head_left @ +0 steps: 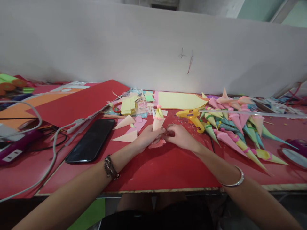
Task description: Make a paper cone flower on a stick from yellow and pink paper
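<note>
Between the fingers of my left hand (pixel 146 138) stands a cream paper ice-cream cone (pixel 158 123), upright, with a yellow swirl and pink trim at its top. My right hand (pixel 181 135) is closed beside it, fingertips bunched together near the left thumb; whatever they pinch is too small to make out. A crumpled salmon-pink piece (pixel 157 144) shows under both hands. Just beyond my right hand lies a yellow glue gun (pixel 192 118). Cream paper triangles (pixel 126 137) are spread to the left of the cone.
A black phone (pixel 92 140) lies on the red tabletop (pixel 163 172) at left, near a white cable (pixel 54 143) and purple power strip (pixel 21 148). Paper scraps (pixel 130 103) pile up at the back. Many finished paper cones (pixel 236 123) heap at right. A grey partition (pixel 120 48) rises behind.
</note>
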A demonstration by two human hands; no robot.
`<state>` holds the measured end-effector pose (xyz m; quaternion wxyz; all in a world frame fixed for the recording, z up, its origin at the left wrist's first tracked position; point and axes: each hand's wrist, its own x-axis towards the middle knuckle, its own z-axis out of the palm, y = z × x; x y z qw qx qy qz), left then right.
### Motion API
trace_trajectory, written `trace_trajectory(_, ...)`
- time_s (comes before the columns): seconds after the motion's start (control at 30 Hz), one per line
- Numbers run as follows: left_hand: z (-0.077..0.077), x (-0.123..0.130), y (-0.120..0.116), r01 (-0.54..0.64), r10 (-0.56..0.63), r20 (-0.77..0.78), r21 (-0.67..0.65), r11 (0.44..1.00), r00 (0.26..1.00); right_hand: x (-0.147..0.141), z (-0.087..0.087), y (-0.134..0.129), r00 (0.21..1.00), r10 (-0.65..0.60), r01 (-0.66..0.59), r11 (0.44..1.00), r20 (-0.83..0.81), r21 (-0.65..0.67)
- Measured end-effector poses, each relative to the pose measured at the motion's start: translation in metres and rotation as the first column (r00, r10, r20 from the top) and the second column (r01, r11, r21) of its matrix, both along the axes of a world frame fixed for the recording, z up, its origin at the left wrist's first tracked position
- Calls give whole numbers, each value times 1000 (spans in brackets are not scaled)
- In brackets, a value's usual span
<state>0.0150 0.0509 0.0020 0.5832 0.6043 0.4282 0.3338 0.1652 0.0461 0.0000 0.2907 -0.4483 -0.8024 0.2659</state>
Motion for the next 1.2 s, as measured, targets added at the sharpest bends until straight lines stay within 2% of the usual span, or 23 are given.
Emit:
trace_trajectory(0.07,-1,-1,1,-5,5,9,-2,1000,1000,-2,3,-1,997,-11,10,1000,-70,-19)
trace_trajectory(0.13,-2,-1,2,-15,16,17,-16,1000,1000,-3,8,-2,977,-57,47,997,-207,-54)
trace_trajectory(0.27,-5,-2,4,-15,17,35,-51,999,999,-2,15,-2,877,-171,137,985,-449,-108)
trace_trajectory(0.37,-6,-2,4,-11,14,68,-44,999,998,-1,16,-1,841,-154,90,985,-519,-146)
trace_trajectory(0.73,-4,-3,3,-12,16,72,-55,998,997,0,14,-2,792,-172,71,979,-585,-192)
trace_trajectory(0.93,-5,-3,4,-12,15,72,-44,999,997,-2,14,-3,772,-109,-58,969,-626,-240)
trace_trajectory(1.2,-2,-2,3,-20,25,69,-67,998,997,-1,13,-2,781,-92,-78,967,-617,-243)
